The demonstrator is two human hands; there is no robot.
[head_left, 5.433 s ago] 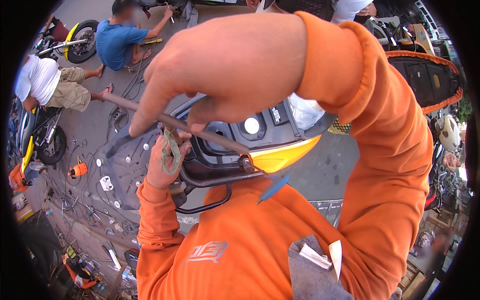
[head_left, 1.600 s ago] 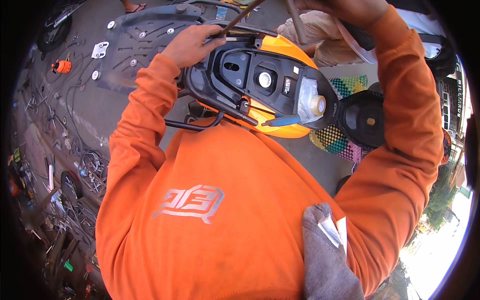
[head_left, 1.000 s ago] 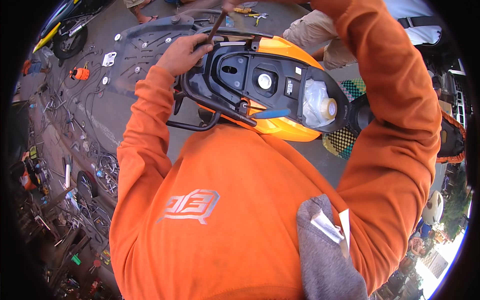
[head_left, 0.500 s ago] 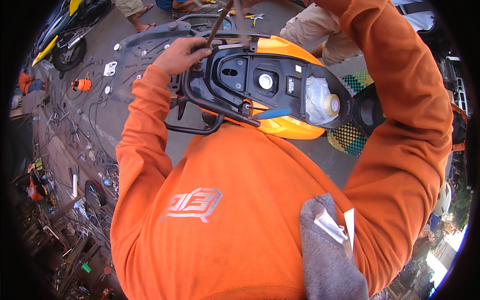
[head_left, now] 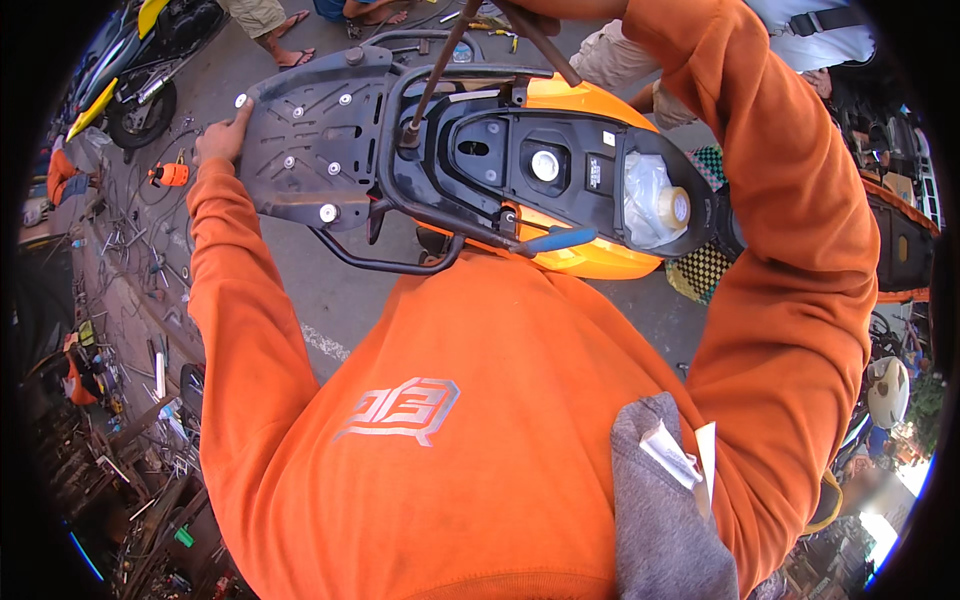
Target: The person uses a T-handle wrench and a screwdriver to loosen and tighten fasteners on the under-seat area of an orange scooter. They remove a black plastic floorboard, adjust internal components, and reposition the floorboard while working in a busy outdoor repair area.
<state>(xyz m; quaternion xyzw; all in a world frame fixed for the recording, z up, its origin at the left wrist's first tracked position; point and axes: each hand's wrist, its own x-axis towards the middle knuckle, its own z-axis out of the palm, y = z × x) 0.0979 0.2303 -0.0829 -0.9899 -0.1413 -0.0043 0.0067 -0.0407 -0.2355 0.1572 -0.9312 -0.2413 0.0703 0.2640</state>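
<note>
My left hand (head_left: 222,142) is closed on the outer left edge of a black metal rack plate (head_left: 270,165) dotted with white round bolts. At the top edge my right hand (head_left: 570,8), mostly cut off, grips a rusty T-handle wrench (head_left: 445,65). The wrench's long shaft slants down to the rear rail (head_left: 395,170) of an orange scooter (head_left: 570,100), its lower end against the rail's mount. The scooter's seat compartment lies uncovered and holds a clear plastic bag (head_left: 645,205) with a roll of tape (head_left: 673,206). A blue-handled screwdriver (head_left: 560,240) rests along the near side.
Two people's bare feet (head_left: 295,55) stand beyond the rack. Another person's knee (head_left: 615,55) is close to the scooter's far side. An orange object (head_left: 172,174) sits on the floor at left, near a parked motorbike (head_left: 140,110). Scattered tools and metal scraps cover the left ground.
My left hand has left the rail beside the wrench shaft and moved left to the rack plate's outer edge. The wrench's crossbar has swung, and my right hand has shifted right.
</note>
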